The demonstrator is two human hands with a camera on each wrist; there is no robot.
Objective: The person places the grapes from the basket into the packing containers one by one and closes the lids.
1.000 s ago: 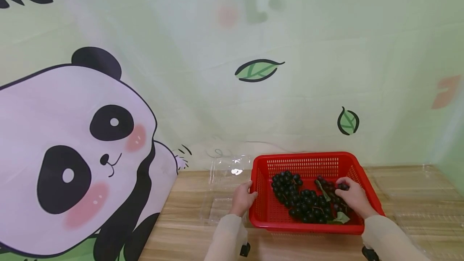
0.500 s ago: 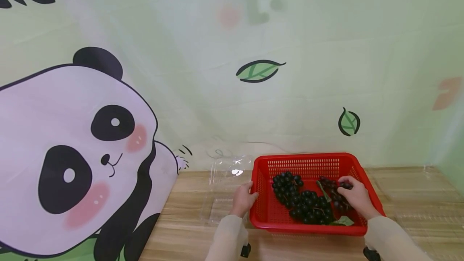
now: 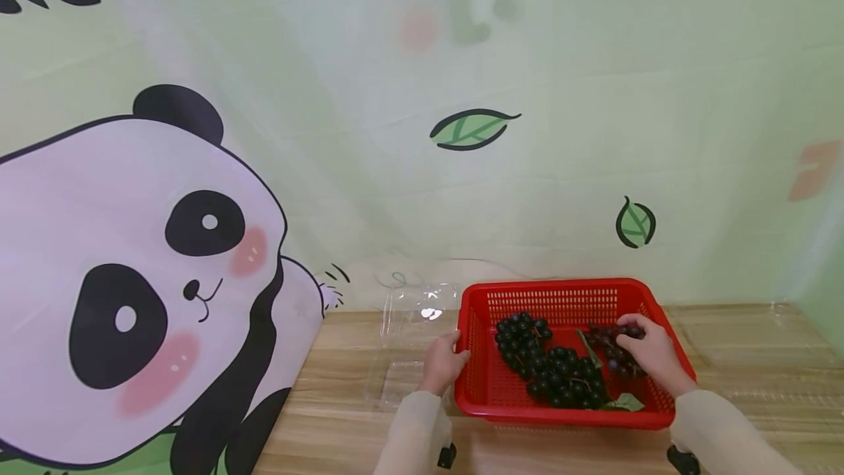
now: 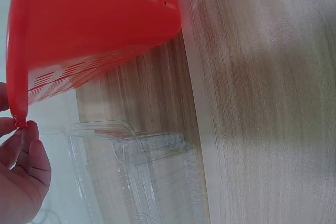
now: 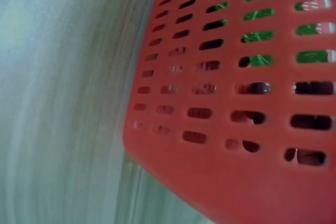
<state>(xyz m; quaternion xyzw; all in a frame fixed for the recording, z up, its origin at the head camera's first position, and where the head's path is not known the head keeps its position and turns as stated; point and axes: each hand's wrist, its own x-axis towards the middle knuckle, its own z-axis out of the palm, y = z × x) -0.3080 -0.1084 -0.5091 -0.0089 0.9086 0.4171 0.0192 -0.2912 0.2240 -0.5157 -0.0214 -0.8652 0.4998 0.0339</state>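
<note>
A red plastic basket point(image 3: 475, 387) with slotted walls holds a black bunch of grapes point(image 3: 560, 372) and, to its right, a smaller reddish-purple bunch of grapes point(image 3: 623, 365). My left hand point(image 3: 443, 363) grips the left rim of the basket; in the left wrist view its thumb and curled fingers point(image 4: 37, 163) pinch that rim. Inside the right end, my right hand point(image 3: 653, 354) pinches the upper part of the reddish-purple bunch between thumb and fingers. In the right wrist view the basket wall point(image 5: 210, 177) hides that hand, and dark grapes show through the slots.
Clear plastic containers stand on the wooden table point(image 3: 330, 402): one clear container point(image 4: 142, 177) left of the basket, another clear container point(image 3: 758, 387) to the right. Green leaves point(image 3: 623, 403) lie with the grapes. A panda-printed backdrop point(image 3: 395, 204) rises behind the table.
My right hand has shifted slightly right and toward me over the reddish-purple grapes, uncovering more of them. The leaf at the front has slid a little right. My left hand stays on the rim.
</note>
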